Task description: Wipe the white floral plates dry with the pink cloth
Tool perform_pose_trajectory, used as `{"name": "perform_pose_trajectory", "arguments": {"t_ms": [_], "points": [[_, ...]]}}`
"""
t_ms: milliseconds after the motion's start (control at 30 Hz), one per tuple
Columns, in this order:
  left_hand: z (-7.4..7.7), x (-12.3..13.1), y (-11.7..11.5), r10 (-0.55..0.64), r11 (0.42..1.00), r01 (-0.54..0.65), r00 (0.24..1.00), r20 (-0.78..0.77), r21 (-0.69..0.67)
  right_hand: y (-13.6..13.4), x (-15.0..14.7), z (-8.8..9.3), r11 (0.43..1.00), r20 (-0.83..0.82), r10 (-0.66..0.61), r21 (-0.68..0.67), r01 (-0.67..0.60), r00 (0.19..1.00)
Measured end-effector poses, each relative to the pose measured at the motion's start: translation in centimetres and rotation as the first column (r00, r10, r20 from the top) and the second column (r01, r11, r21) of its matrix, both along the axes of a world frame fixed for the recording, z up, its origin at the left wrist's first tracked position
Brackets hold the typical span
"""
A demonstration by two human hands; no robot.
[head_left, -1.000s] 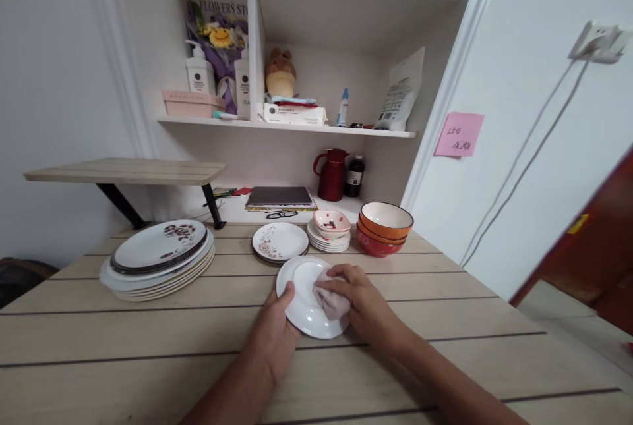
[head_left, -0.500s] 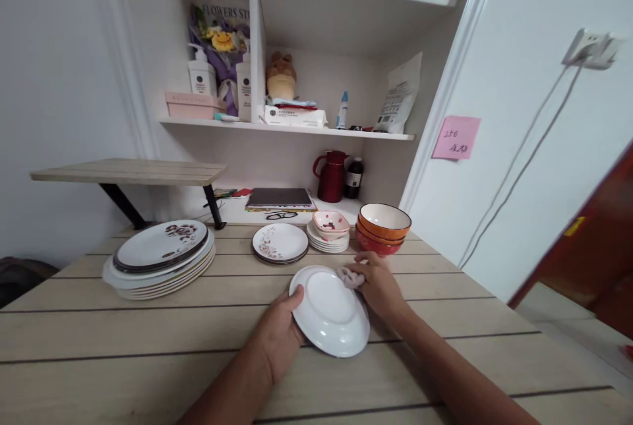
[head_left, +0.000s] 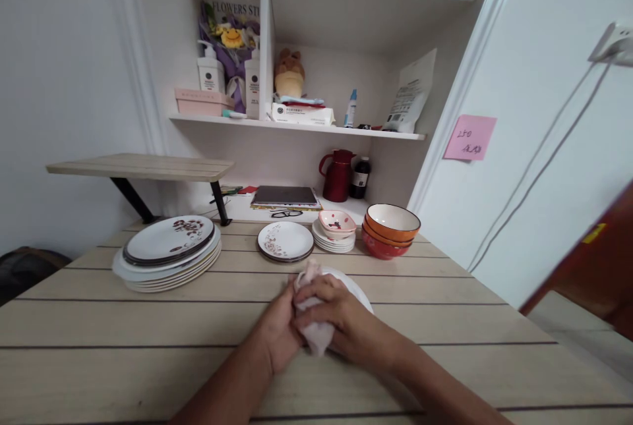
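Note:
A small white plate (head_left: 357,290) lies on the wooden table (head_left: 148,339) in front of me, mostly covered by my hands. My right hand (head_left: 341,323) is closed on a crumpled pale pink cloth (head_left: 312,336) and presses it onto the plate's near left part. My left hand (head_left: 277,329) grips the plate's left edge, its fingers partly hidden behind the cloth.
A stack of large flowered plates (head_left: 168,252) sits at the left. A small flowered plate stack (head_left: 285,241), white saucers with a pink dotted dish (head_left: 336,222) and stacked orange bowls (head_left: 390,230) stand behind. Shelves with a red jug (head_left: 337,175) rise beyond. A raised wooden board (head_left: 143,166) is at left.
My right hand has carried the cloth from the plate's far right rim to its near left side, covering most of the plate. The camera has shifted slightly.

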State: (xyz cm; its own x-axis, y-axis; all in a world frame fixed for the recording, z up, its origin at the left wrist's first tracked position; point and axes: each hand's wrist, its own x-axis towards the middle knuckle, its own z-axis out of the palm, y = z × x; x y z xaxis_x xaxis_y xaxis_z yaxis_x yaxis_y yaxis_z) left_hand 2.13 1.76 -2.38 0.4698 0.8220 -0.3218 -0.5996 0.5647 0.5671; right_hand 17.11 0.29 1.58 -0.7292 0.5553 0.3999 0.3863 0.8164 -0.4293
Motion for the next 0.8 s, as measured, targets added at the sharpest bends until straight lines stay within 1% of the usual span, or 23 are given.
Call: {"name": "perform_pose_trajectory", "arguments": {"t_ms": [67,133,200,233,300,333,433,500,567,633,667,733,800], "points": [[0.2,-0.1,0.0,0.007,1.000,-0.008,0.999,-0.041,-0.023,-0.9,0.9,1.3,0.990,0.075,0.131,-0.071,-0.126,0.989],[0.6,-0.2,-0.1,-0.014,0.999,0.010,0.996,-0.084,-0.050,-1.4,2.6,2.5,0.959,0.119,0.230,-0.197,-0.204,0.966],[0.8,-0.3,-0.1,-0.026,0.997,0.016,0.992,-0.121,-0.081,-1.4,4.9,3.3,0.930,0.142,0.229,-0.324,-0.174,0.963],[1.0,-0.4,-0.1,-0.020,0.995,0.007,0.990,-0.142,-0.096,-1.2,6.0,3.4,0.917,0.159,0.208,-0.375,-0.135,0.965],[1.1,-0.5,-0.1,0.012,0.994,-0.033,0.981,-0.196,-0.107,-0.4,8.0,3.0,0.880,0.174,0.164,-0.471,-0.064,0.971],[1.1,-0.5,-0.1,0.030,0.993,-0.054,0.974,-0.225,-0.102,0.1,8.8,2.6,0.865,0.178,0.114,-0.502,-0.009,0.977],[1.2,-0.5,-0.2,0.051,0.995,-0.072,0.960,-0.276,-0.068,2.0,9.6,0.7,0.835,0.151,-0.133,-0.516,0.192,0.980],[1.2,-0.5,-0.3,0.061,0.997,-0.074,0.958,-0.281,-0.034,3.2,9.3,-0.7,0.850,0.047,-0.307,-0.436,0.296,0.951],[1.3,-0.3,-0.4,0.073,0.997,-0.077,0.955,-0.289,-0.002,4.4,8.6,-1.9,0.825,-0.050,-0.476,-0.370,0.427,0.878],[1.3,-0.2,-0.6,0.079,0.997,-0.077,0.952,-0.296,0.020,5.5,7.8,-2.8,0.780,-0.096,-0.593,-0.316,0.541,0.799],[1.4,-0.1,-0.6,0.076,0.997,-0.072,0.952,-0.298,0.027,6.1,7.4,-3.2,0.747,-0.121,-0.646,-0.303,0.591,0.754],[1.4,0.0,-0.7,0.065,0.997,-0.054,0.955,-0.290,0.047,7.0,6.6,-3.5,0.699,-0.181,-0.709,-0.309,0.645,0.681],[1.4,0.1,-0.7,0.051,0.997,-0.033,0.959,-0.278,0.069,7.8,5.9,-3.6,0.678,-0.228,-0.732,-0.336,0.653,0.643]]}}
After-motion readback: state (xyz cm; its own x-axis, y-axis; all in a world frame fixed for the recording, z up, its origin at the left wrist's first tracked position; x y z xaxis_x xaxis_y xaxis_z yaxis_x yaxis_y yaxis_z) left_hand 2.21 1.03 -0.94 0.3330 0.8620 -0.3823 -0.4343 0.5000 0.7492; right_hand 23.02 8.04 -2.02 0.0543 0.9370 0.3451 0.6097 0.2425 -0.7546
